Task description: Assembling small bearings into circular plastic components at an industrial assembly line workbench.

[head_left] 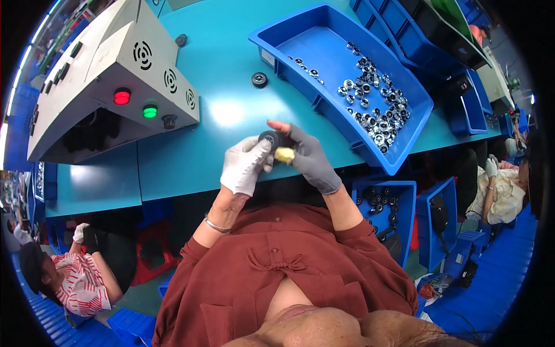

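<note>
A small black wheel [269, 138] with a silvery hub is between my hands, just above the near part of the table. My left hand [239, 169], in a white glove, pinches it with the thumb across its face. From the right, my right hand [316, 163], in a grey glove with yellow wrapping on the thumb, closes on the wheel's edge. Its bare index fingertip sticks out past the wheel. Some of the right fingers are hidden behind the wheel. Another black wheel [259, 80] lies on the table beyond my hands.
A blue tray [324, 101] with many shiny silver hubs stands at the right. On the left is a white machine [124, 75] with red and green lights, near one more black wheel [181, 40]. A blue bin [407, 222] below the table holds black parts. Co-workers sit on both sides.
</note>
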Demonstrator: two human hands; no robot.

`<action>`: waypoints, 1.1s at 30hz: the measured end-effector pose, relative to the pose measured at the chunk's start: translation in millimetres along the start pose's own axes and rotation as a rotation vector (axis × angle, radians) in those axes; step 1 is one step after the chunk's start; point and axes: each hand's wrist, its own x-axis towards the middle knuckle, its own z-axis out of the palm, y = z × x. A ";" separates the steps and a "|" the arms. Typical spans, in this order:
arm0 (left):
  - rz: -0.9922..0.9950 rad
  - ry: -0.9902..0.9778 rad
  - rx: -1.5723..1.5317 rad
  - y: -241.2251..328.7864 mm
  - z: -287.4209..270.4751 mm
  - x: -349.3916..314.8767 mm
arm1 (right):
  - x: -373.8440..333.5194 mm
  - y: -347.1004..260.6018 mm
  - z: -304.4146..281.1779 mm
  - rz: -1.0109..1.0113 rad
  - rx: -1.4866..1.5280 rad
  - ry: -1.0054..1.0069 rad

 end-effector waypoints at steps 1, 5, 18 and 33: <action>0.001 0.000 -0.001 0.5 -0.5 -0.3 | -2.7 -3.2 -8.8 0.056 -0.107 -0.083; -0.062 -0.061 0.026 5.0 -0.6 -2.7 | -2.1 4.9 -4.3 -0.038 -0.075 -0.004; 0.110 -0.007 0.189 -5.7 7.4 -5.2 | 1.7 -3.3 1.7 -0.573 -0.910 0.088; 0.008 -0.225 -0.161 -14.8 -4.9 1.1 | 9.1 -7.7 6.0 -0.641 -1.039 0.070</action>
